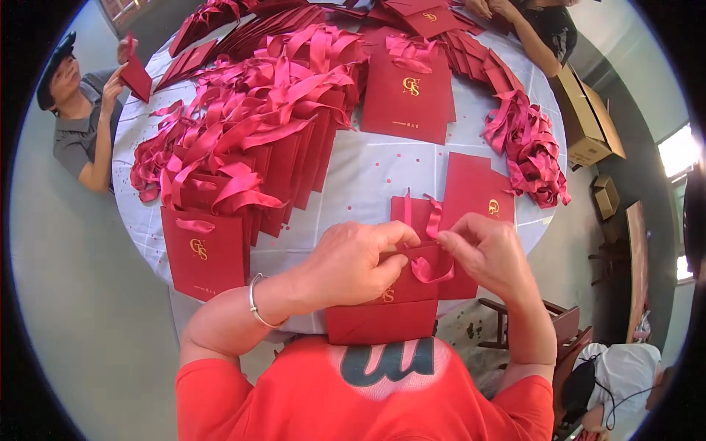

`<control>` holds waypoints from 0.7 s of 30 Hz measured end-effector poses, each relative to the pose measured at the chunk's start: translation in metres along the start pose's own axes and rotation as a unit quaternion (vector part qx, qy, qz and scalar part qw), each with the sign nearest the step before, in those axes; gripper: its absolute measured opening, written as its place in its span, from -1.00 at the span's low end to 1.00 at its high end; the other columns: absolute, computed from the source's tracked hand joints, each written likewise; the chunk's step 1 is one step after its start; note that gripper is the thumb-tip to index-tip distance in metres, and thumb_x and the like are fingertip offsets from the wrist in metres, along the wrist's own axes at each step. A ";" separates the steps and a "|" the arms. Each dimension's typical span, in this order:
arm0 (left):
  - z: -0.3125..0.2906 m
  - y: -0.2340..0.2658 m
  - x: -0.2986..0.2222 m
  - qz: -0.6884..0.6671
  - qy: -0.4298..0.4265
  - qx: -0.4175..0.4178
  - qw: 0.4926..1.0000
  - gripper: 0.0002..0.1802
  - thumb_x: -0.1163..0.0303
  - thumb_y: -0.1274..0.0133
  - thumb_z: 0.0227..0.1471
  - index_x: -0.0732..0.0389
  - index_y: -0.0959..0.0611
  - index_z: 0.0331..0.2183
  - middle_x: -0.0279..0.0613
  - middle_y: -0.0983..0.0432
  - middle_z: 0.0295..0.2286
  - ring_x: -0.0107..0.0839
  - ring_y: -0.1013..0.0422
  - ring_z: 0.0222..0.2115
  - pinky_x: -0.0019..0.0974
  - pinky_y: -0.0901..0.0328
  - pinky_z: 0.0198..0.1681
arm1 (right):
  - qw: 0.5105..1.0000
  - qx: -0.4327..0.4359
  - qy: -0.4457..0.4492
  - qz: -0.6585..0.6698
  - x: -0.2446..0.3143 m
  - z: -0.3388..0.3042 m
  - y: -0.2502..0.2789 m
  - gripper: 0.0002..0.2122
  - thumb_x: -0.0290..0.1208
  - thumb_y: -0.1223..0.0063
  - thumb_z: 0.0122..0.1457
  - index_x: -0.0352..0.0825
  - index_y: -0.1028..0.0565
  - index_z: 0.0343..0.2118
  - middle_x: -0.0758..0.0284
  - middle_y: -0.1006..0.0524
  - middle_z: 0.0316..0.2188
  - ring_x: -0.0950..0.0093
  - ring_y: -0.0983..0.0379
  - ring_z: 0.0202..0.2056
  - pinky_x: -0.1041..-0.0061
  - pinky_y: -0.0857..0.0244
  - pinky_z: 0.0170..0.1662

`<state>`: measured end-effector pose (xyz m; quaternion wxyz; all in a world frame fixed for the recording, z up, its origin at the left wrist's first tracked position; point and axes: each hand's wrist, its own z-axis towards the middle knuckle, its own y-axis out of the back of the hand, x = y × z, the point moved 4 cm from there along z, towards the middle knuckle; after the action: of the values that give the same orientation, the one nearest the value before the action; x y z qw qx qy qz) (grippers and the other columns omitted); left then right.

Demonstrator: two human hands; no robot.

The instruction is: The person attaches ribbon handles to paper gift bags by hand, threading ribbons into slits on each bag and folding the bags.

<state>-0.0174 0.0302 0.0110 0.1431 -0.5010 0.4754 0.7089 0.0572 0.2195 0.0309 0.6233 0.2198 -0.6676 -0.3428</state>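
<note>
1. Handling red bag [382, 322] at six o'clock on table [353, 192]; could tip from uneven pressure.
2. Curling left hand [359, 259] near bag's rim, cannot tell whether gripping; could crease it by squeezing.
3. Apparently pinching pink ribbon [434, 215] with right hand [484, 250]; could slip, being smooth.

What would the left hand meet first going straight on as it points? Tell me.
Most likely the pink ribbon strand beside the right hand, then the right hand itself. The left hand points rightward over the red bag; depth is unclear in this view.
</note>
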 end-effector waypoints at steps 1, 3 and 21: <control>0.000 -0.001 0.000 0.001 -0.001 0.002 1.000 -0.76 0.46 -0.13 0.01 0.18 -0.64 -0.20 -0.12 -0.64 -0.46 -0.27 -0.59 -0.45 -0.31 -0.42 -0.39 | 0.995 0.044 -0.054 0.065 -0.005 -0.002 -0.006 -0.73 -0.29 -0.22 0.16 -0.47 -0.53 -0.40 0.23 -0.53 -0.68 0.52 -0.50 -0.62 0.48 -0.30 -0.55; 0.000 -0.001 -0.002 -0.007 0.004 0.011 1.000 -0.77 0.46 -0.13 0.01 0.19 -0.65 -0.21 -0.11 -0.64 -0.45 -0.29 -0.60 -0.44 -0.32 -0.42 -0.38 | 0.980 0.109 -0.115 0.121 -0.012 -0.004 -0.013 -0.74 -0.33 -0.16 0.22 -0.49 -0.48 -0.27 0.28 -0.55 -0.65 0.61 -0.48 -0.58 0.57 -0.30 -0.55; 0.002 -0.008 0.011 0.033 0.001 0.002 0.999 -0.78 0.35 -0.11 0.02 0.20 -0.70 -0.27 -0.01 -0.60 -0.51 -0.10 -0.55 -0.47 -0.16 -0.39 -0.35 | 0.672 -0.098 -0.007 0.734 -0.028 -0.002 0.000 -0.45 -0.56 -0.14 0.14 -0.31 -0.23 0.20 0.45 -0.51 -0.19 0.83 -0.09 -0.64 0.79 0.04 -0.60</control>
<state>-0.0187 0.0330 -0.0027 0.1200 -0.4860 0.4928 0.7117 0.0631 0.2395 0.0117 0.6876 -0.4055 -0.5806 0.1604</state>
